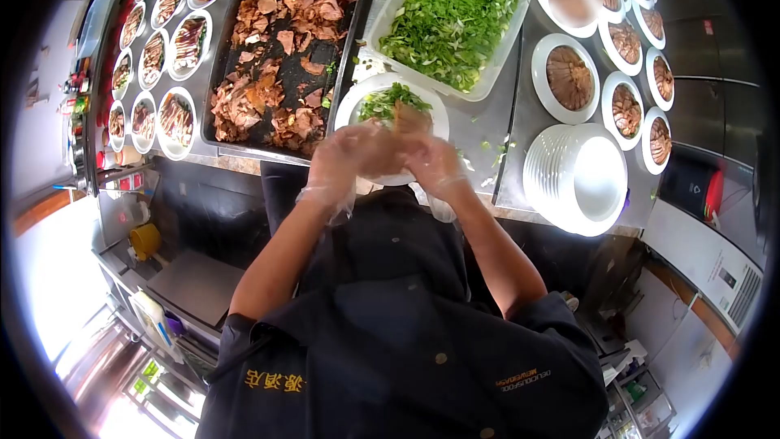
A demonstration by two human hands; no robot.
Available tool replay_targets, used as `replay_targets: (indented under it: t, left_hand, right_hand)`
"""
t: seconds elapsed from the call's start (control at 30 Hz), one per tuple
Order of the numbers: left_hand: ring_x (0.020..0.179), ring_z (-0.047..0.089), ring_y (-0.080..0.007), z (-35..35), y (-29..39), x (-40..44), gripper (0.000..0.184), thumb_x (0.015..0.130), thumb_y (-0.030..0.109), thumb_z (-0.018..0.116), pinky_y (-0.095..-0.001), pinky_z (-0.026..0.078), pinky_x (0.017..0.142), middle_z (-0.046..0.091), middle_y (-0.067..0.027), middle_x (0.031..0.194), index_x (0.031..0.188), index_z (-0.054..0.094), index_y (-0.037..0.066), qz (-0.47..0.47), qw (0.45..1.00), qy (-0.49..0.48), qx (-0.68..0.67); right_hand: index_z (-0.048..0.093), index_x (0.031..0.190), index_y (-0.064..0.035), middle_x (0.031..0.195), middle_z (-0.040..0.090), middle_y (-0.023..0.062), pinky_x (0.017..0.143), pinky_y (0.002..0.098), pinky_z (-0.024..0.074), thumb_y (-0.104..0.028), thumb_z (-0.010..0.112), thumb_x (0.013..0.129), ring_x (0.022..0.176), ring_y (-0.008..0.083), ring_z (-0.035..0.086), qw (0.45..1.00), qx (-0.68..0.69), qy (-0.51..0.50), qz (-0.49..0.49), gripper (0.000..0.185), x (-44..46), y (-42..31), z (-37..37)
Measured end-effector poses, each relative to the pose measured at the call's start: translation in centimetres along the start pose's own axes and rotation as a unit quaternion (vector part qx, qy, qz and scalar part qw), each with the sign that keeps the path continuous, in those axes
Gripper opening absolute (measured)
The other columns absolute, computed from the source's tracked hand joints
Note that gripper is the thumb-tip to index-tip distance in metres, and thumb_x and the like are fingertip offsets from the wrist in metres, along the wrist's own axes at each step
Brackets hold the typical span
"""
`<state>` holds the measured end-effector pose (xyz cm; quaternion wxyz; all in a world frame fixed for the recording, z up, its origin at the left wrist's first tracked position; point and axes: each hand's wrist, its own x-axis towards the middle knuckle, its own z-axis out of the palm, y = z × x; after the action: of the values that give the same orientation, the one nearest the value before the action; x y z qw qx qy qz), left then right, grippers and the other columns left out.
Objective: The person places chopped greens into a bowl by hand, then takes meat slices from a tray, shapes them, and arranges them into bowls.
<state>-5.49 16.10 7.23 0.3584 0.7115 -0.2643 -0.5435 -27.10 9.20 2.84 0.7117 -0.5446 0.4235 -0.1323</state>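
Note:
Both my hands wear clear plastic gloves and meet over the near part of a white plate (439, 126). Chopped greens (378, 104) lie on that plate. Between my left hand (337, 162) and my right hand (435, 164) are slices of brown meat (390, 150), blurred by motion, with the fingers of both hands closed round them. Left of the plate, a black tray (284, 73) holds cut meat in loose piles. Behind the plate stands a clear plastic tub (524, 0) full of chopped greens.
A stack of white plates (597, 183) stands at the right near edge of the metal table (487, 126). Several plates of sliced meat (569, 77) are at the right, and several more filled plates (176, 118) stand at the far left. Bits of greens are scattered beside the tub.

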Motion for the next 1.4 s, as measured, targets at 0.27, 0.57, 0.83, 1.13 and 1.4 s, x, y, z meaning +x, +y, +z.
replay_targets:
  t: [0.27,0.57,0.83,1.13,1.4]
  left_hand:
    - [0.101,0.07,-0.0143,-1.0,4.3,4.3,0.047,0.102,0.011,0.079,-0.0271,0.059,0.089,0.074,-0.0081,0.114,0.145,0.065,0.001,0.024,0.998,0.061,-0.002]
    - [0.09,0.074,-0.0137,2.5,2.4,9.8,0.044,0.1,0.018,0.081,-0.0258,0.062,0.077,0.077,-0.0112,0.111,0.138,0.069,-0.002,-0.041,0.998,0.039,-0.032]
    - [0.092,0.073,-0.0167,3.2,1.9,9.8,0.055,0.093,0.032,0.089,-0.0305,0.062,0.082,0.075,-0.0099,0.113,0.137,0.069,0.005,-0.047,0.993,0.017,0.104]
    - [0.095,0.075,-0.0223,3.7,5.2,8.2,0.052,0.091,0.029,0.083,-0.0341,0.061,0.093,0.078,-0.0132,0.115,0.134,0.075,0.002,0.014,0.942,0.009,0.334]
    - [0.101,0.076,-0.0206,3.1,4.8,7.7,0.04,0.089,0.026,0.085,-0.0344,0.06,0.096,0.081,-0.0117,0.115,0.122,0.081,0.004,-0.02,0.961,0.007,0.277]
  right_hand:
    - [0.074,0.122,-0.013,0.123,0.075,0.0112,0.106,0.0482,0.054,0.0,0.063,0.092,0.119,0.0356,0.066,0.892,-0.318,0.186,-0.261,0.035,6.5,3.1,-1.2]
    - [0.077,0.112,-0.0114,0.119,0.076,0.0098,0.099,0.0457,0.0587,0.003,0.064,0.087,0.11,0.0366,0.071,0.887,-0.24,0.143,-0.368,0.032,6.7,5.5,-2.7]
    - [0.076,0.109,-0.0177,0.106,0.076,0.0017,0.085,0.045,0.0576,-0.005,0.07,0.082,0.098,0.0281,0.07,0.795,-0.431,0.28,-0.321,0.03,4.8,6.0,-2.8]
    - [0.075,0.11,-0.0127,0.108,0.075,0.0083,0.09,0.0477,0.0586,-0.001,0.068,0.082,0.105,0.034,0.07,0.832,-0.374,0.281,-0.299,0.032,5.0,5.8,-1.5]
    - [0.071,0.121,-0.0088,0.119,0.071,0.0161,0.095,0.0512,0.0582,0.0,0.066,0.089,0.111,0.0401,0.069,0.886,-0.269,0.28,-0.252,0.035,4.1,2.8,-0.2]
